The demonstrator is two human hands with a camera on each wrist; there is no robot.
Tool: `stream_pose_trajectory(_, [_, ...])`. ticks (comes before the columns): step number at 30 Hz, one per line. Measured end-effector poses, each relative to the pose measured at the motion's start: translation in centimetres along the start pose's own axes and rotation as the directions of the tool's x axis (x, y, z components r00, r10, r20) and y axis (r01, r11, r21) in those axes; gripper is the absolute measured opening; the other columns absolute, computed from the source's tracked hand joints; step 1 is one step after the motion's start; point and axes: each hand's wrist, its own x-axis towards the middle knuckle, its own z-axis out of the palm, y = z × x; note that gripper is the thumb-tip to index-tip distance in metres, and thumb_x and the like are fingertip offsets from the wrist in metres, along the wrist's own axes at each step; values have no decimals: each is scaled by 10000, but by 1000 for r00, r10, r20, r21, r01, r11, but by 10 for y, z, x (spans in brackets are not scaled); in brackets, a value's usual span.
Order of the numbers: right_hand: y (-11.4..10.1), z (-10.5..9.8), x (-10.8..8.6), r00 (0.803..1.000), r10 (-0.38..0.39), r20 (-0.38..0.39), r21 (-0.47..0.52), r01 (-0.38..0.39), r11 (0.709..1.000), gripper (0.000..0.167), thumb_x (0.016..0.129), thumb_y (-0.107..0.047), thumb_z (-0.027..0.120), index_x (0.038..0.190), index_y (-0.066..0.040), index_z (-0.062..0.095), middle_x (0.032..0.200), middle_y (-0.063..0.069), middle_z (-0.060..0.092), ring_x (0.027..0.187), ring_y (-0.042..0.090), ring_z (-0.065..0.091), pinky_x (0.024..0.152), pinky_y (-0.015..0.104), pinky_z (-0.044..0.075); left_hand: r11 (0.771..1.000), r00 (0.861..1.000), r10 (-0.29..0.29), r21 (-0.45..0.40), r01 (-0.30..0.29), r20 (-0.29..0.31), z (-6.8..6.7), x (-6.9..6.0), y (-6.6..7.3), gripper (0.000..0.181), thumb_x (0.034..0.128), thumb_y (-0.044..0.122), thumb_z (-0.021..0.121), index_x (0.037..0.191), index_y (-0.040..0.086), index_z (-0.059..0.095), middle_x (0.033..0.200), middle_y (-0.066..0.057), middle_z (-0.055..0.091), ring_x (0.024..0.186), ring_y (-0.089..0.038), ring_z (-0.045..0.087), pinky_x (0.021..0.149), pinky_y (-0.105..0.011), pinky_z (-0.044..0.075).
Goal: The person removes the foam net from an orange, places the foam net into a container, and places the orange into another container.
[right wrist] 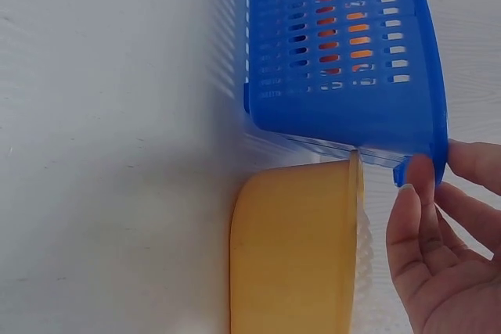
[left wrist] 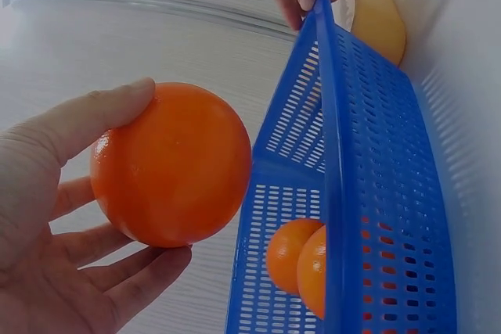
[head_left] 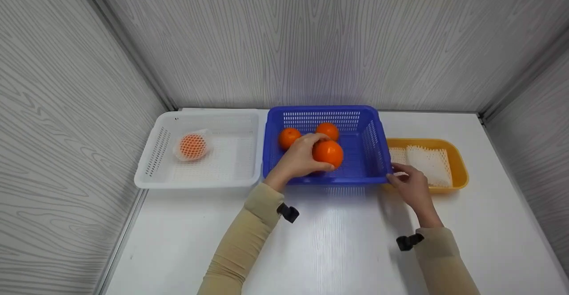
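Note:
My left hand [head_left: 298, 158] grips a glossy orange [head_left: 329, 153], thumb on one side and fingers on the other. In the left wrist view that orange [left wrist: 174, 166] is held above the blue basket's rim. Inside the slotted blue basket [head_left: 355, 181] lie more oranges, one at the left [head_left: 289, 137] and one towards the back [head_left: 327, 130]; the held fruit and hand cover part of the inside. My right hand [head_left: 412, 186] pinches the basket's rim at its front right corner, and the right wrist view shows thumb and fingers [right wrist: 470, 160] on either side of that edge.
Left of the blue basket stands a white basket [head_left: 195, 184] with one orange in a white foam net [head_left: 192, 147]. A yellow container [head_left: 461, 170] on the right holds white foam nets [head_left: 429, 166]. Grey wood-grain panels [head_left: 284, 41] enclose the white table [head_left: 338, 241].

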Motion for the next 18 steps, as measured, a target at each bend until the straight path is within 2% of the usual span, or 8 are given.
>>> stream_pose_trajectory(9, [0,1,-1,1000,10,-7,29,-10,1000,362,933,-59,657,1266,73,607,1112,255,624,884,327,642,663,147,501,999,998,-36,18,35,51,-5,27,9,695,756,369,843,1354,189,537,1333,-5,537,1169,-197,493,944,-414,464])
stream_pose_trajectory(14, [0,2,-1,1000,10,-11,41,-9,999,356,929,-44,658,1258,82,609,1097,257,630,850,284,651,650,159,514,996,995,-74,48,71,73,-4,39,8,676,774,360,835,1356,187,538,1360,-18,514,1196,-209,474,974,-414,444])
stream_pose_trajectory(18, [1,3,0,1000,13,-14,50,-13,999,349,927,-38,660,1253,77,615,1089,249,637,836,261,652,647,166,520,995,995,-72,79,67,68,-1,47,4,685,777,357,834,1368,167,545,1323,-51,488,1160,-219,491,976,-417,450])
